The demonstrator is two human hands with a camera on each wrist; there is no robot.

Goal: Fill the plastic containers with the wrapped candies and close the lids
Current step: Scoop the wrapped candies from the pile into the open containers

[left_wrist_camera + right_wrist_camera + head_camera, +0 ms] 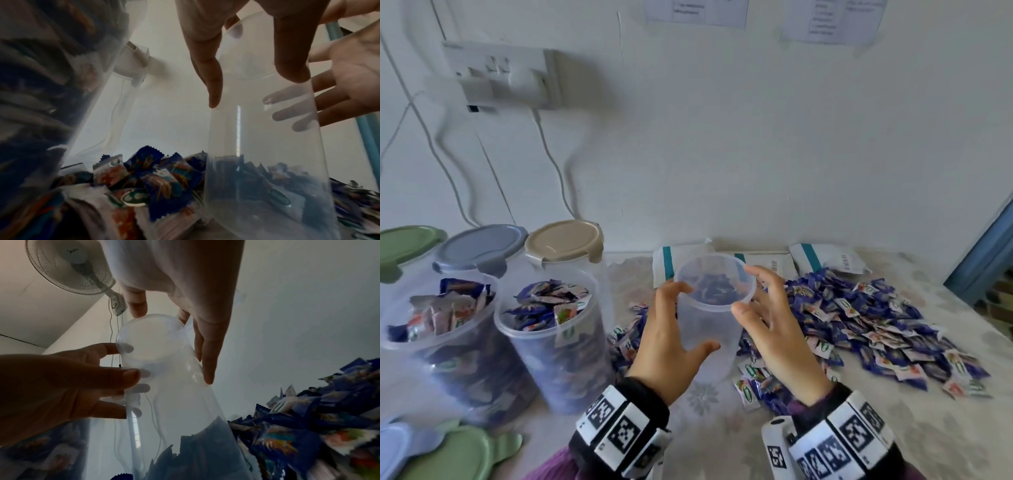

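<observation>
**Empty container between two spread hands**

A tall clear plastic container stands upright between the hands, empty and lidless. The left hand curls loosely round its left wall, fingertips and thumb touching the plastic. The right hand is spread, fingers straight, just beside the right wall. A heap of blue-wrapped candies lies right of the right hand; two candy-filled clear containers stand left of the left hand.

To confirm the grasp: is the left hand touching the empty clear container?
Touching. In the right wrist view the left hand has fingertips pressed flat against the wall of the empty container.
</observation>
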